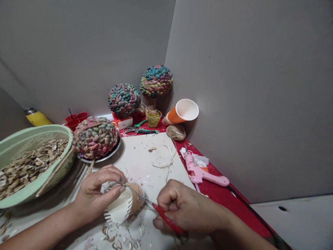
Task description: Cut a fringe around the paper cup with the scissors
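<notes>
Red-handled scissors [166, 217] are in my right hand [182, 206], with the fingers wrapped round the handles and the blades pointing left. The blade tips reach the fingertips of my left hand [104, 191]. Its thumb and index finger pinch something thin at the tips, too small to make out. Below my left hand, a paper cup [136, 198] with a brown patterned outside and a white inside lies on its side. Slits run all round its rim. Shell bits and scraps [125, 239] are scattered in front of the cup.
A green basket [52, 184] of shells stands left, beside a shell-covered ball [96, 139] on a metal plate. Behind are two more colourful balls [156, 81], pliers [140, 130], an orange cup [175, 116] and twine [176, 132]. A pink glue gun [200, 172] lies right, its cable trailing.
</notes>
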A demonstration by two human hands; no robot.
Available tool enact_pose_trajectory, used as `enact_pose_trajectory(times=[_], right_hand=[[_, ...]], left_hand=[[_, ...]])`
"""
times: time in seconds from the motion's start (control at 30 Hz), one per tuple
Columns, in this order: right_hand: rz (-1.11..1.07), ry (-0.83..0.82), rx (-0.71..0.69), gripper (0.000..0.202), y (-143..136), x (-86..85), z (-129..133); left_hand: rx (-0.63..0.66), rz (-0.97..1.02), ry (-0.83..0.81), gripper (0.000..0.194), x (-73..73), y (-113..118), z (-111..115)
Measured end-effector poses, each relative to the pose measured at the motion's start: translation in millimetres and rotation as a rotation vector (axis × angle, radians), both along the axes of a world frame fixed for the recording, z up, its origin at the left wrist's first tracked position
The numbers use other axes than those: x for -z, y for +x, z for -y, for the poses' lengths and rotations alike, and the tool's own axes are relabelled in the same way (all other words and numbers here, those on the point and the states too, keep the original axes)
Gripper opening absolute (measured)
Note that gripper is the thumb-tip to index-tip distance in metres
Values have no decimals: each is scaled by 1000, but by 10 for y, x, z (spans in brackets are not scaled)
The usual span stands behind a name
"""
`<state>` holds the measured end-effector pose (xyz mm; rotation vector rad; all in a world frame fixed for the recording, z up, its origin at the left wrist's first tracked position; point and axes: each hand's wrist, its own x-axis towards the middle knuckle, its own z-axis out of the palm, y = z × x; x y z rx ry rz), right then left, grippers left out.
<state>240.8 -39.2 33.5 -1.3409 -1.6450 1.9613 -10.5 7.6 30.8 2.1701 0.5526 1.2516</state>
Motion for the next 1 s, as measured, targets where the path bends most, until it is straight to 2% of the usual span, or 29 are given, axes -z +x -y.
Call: enact_pose_trajectory(times=[0.3, 0.5, 0.67, 0.77, 0.83, 1.0], right_hand=[[-30, 56, -33, 42, 35, -27, -28], [-66, -35, -20, 51, 39, -7, -29], [-83, -53, -18, 49, 41, -21, -36], [-47, -40, -24, 41, 32, -7, -16], [-10, 2, -35, 35, 20, 17, 2], [99, 269, -62, 29, -8, 53, 20]], left_hand=[[-12, -118, 197, 21, -117, 9, 14], [-27, -225, 336, 28, -75, -59, 19], [-60, -257, 391, 28, -86, -65, 42], [-86, -255, 411, 26, -102, -46, 53], [-80, -262, 418, 25, -84, -48, 49], [-43, -300, 475, 24, 16, -77, 26]])
